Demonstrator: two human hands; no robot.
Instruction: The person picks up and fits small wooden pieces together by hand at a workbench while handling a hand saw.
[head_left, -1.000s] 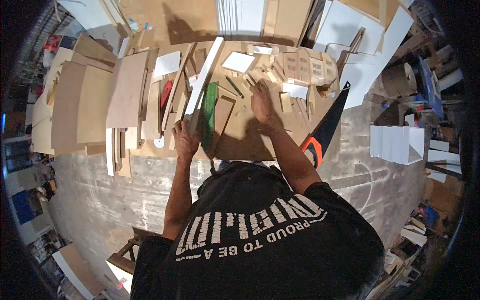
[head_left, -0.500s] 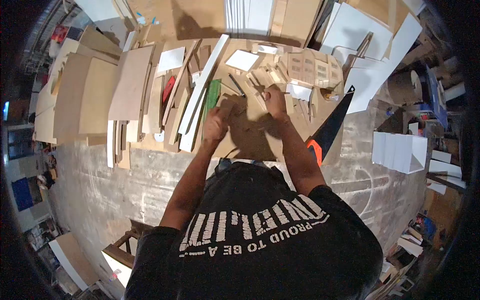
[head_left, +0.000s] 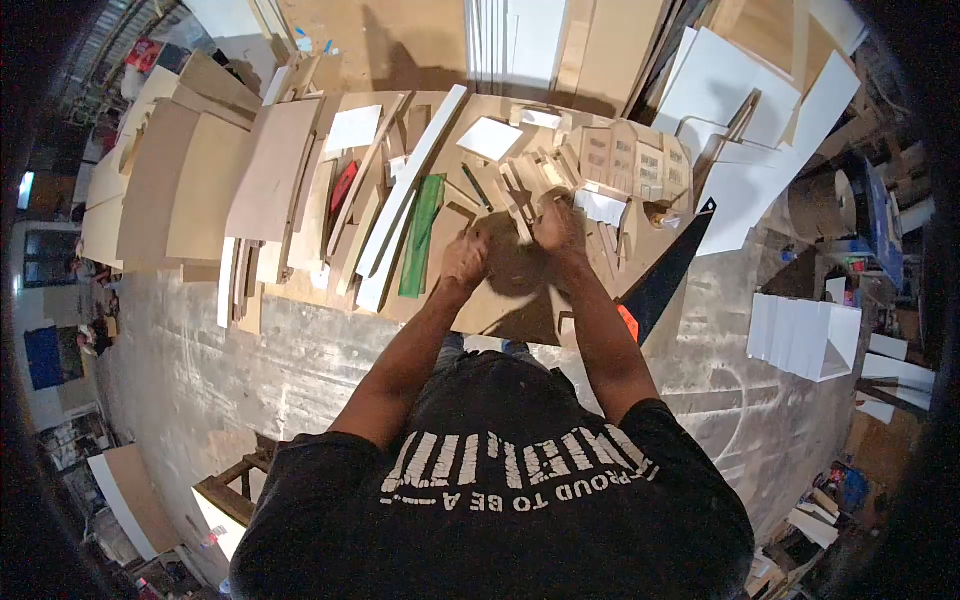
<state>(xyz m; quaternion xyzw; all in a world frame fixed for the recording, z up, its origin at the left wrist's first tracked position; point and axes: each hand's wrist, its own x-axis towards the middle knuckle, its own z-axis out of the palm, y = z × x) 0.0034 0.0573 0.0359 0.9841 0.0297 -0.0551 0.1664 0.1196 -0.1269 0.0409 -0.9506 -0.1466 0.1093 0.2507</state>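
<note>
Holding a thin wood strip (head_left: 520, 222) over the bench (head_left: 500, 300) centre: left hand (head_left: 465, 258) grip pinching its near end, right hand (head_left: 560, 225) at 2 o'clock, grip unclear. Green strip (head_left: 422, 235) at 9 o'clock.

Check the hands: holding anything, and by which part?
Both hands, left hand and right hand, grip a flat brown board piece by its opposite edges above the worktable. Exact finger placement cannot be told.

Left hand (head_left: 465, 262) and right hand (head_left: 558, 225) both grip a thin brown plywood piece (head_left: 508, 262) above the cluttered wooden workbench (head_left: 480, 310).
</note>
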